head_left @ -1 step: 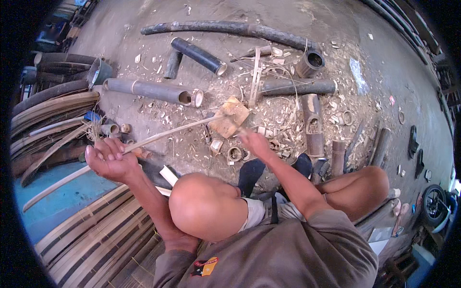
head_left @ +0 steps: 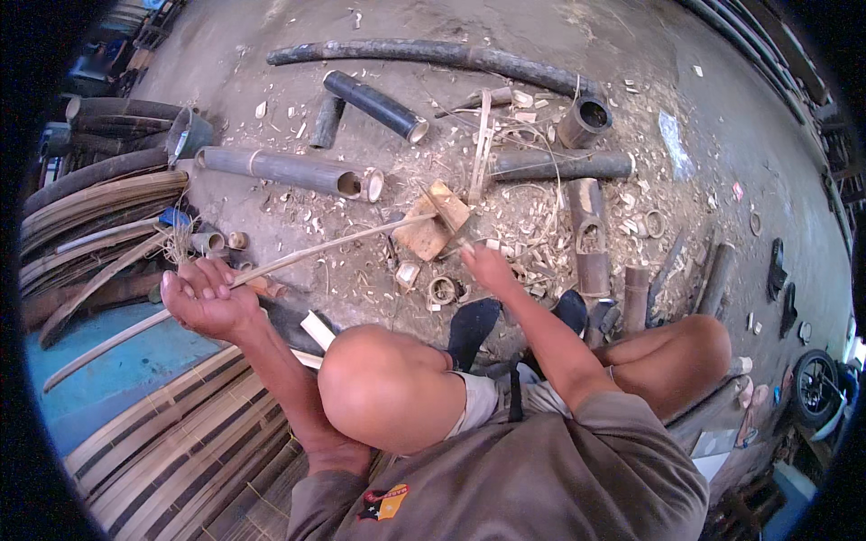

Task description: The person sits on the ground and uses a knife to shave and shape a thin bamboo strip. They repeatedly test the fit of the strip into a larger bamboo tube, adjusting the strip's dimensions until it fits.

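Observation:
My left hand [head_left: 209,296] is closed around a long, thin bamboo strip [head_left: 316,249], out to the left of my bent knee. The strip's far end lies on a square wooden block [head_left: 422,236] on the ground; its near end reaches past my wrist to the lower left. In my right hand [head_left: 488,269], closed on its handle, is a knife [head_left: 446,215]. Its narrow blade slants across the block, right at the strip's end. Whether the edge touches the strip I cannot tell.
Wood chips litter the ground around the block. Cut bamboo tubes [head_left: 289,171] lie beyond it, with a long dark pole [head_left: 406,52] at the back. Bundled strips [head_left: 104,212] are stacked at left, and slatted bamboo [head_left: 180,433] lies at lower left. My feet are just behind the block.
My right hand has shifted slightly to the right with the knife, whose blade was blurred and now shows across the block. My left hand and the strip look almost unmoved.

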Action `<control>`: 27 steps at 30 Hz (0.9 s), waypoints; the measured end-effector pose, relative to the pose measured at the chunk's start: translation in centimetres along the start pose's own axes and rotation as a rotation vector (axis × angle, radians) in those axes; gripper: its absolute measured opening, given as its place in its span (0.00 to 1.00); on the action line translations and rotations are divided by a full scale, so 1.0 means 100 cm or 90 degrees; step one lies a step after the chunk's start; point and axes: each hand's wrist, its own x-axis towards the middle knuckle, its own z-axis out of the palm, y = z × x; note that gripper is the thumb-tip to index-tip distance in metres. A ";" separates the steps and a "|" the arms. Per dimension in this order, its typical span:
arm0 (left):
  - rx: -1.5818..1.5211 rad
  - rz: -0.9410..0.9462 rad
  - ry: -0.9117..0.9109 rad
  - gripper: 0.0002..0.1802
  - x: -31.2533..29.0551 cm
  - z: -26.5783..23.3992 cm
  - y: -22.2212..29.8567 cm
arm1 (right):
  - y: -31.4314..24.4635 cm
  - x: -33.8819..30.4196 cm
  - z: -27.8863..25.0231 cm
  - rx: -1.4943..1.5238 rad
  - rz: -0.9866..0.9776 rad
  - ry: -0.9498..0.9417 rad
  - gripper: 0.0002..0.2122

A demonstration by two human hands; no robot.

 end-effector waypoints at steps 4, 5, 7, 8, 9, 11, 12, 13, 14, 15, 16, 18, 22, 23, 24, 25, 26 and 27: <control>0.057 0.015 0.128 0.22 0.020 -0.018 -0.011 | -0.025 0.002 -0.016 0.062 -0.028 -0.029 0.24; 0.074 0.024 0.172 0.22 0.026 -0.023 -0.016 | -0.044 0.000 -0.021 0.040 -0.050 -0.015 0.24; 0.085 0.015 0.217 0.22 0.041 -0.032 -0.029 | -0.094 0.003 -0.050 0.088 -0.122 -0.040 0.26; 0.092 0.010 0.232 0.22 0.046 -0.034 -0.030 | -0.108 0.001 -0.056 0.118 -0.155 -0.050 0.27; 0.108 0.017 0.234 0.22 0.049 -0.038 -0.031 | -0.106 0.002 -0.051 0.090 -0.160 -0.041 0.26; 0.103 0.013 0.247 0.22 0.055 -0.041 -0.037 | -0.090 0.008 -0.037 0.031 -0.170 -0.013 0.24; 0.099 0.008 0.250 0.22 0.056 -0.039 -0.036 | -0.069 0.011 -0.023 0.034 -0.133 -0.010 0.24; 0.105 0.003 0.254 0.21 0.055 -0.028 -0.038 | -0.038 0.021 -0.011 0.035 -0.094 0.005 0.24; 0.112 0.000 0.258 0.21 0.056 -0.020 -0.042 | -0.022 0.029 -0.006 0.038 -0.056 0.019 0.23; 0.125 0.004 0.274 0.21 0.055 -0.019 -0.043 | -0.024 0.030 -0.005 0.076 -0.106 0.042 0.23; 0.123 -0.005 0.268 0.21 0.052 -0.035 -0.039 | -0.035 0.013 0.000 0.083 -0.105 -0.001 0.23; 0.085 -0.006 0.270 0.21 0.061 -0.063 -0.039 | -0.091 0.004 -0.031 0.081 -0.134 -0.066 0.24; 0.084 -0.039 0.267 0.20 0.056 -0.036 -0.041 | -0.068 0.008 -0.030 0.027 -0.232 0.010 0.26; 0.085 -0.013 0.257 0.20 0.056 -0.031 -0.040 | -0.057 0.016 -0.033 0.034 -0.197 -0.004 0.26; 0.095 -0.004 0.264 0.20 0.055 -0.030 -0.040 | -0.045 0.015 -0.033 0.043 -0.154 -0.023 0.26; 0.109 0.004 0.276 0.19 0.052 -0.035 -0.039 | -0.045 0.011 -0.032 0.047 -0.081 -0.064 0.25; 0.124 0.012 0.288 0.19 0.051 -0.039 -0.038 | -0.046 0.010 -0.031 0.049 -0.008 -0.107 0.25; 0.065 0.001 0.279 0.17 0.053 -0.041 -0.042 | -0.049 0.012 -0.029 0.062 -0.097 -0.060 0.24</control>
